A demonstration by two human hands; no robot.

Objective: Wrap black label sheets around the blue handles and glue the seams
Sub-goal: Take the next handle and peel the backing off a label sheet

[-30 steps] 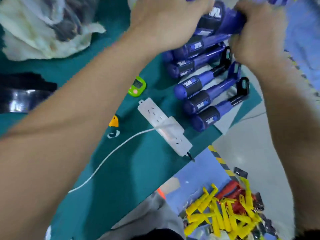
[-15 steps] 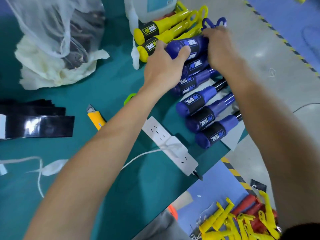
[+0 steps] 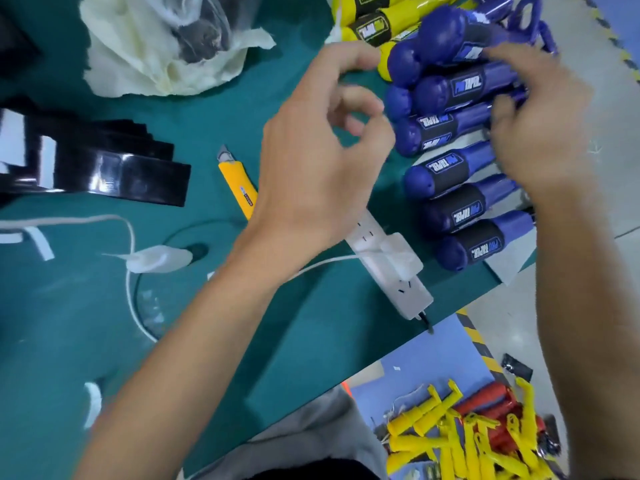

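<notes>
Several blue handles [image 3: 460, 157] with black label wraps lie stacked in a row at the right edge of the green table [image 3: 207, 341]. My left hand [image 3: 318, 161] hovers just left of the stack, fingers loosely curled, holding nothing. My right hand [image 3: 540, 123] is over the middle of the stack with fingers spread, touching or just above the handles; it is blurred. A pile of black label sheets [image 3: 104, 164] lies at the left of the table.
A yellow utility knife [image 3: 237, 181] and a white power strip [image 3: 391, 265] lie by my left wrist. A glue applicator with a white cord [image 3: 156, 261] lies left. Yellow handles [image 3: 374, 26] lie behind the blue ones. A bag [image 3: 166, 43] sits at the back. A bin of yellow and red handles [image 3: 460, 441] stands below.
Both hands let go of the blue handle they had placed on top of the stack and have drawn back toward me. The view tilted down.
</notes>
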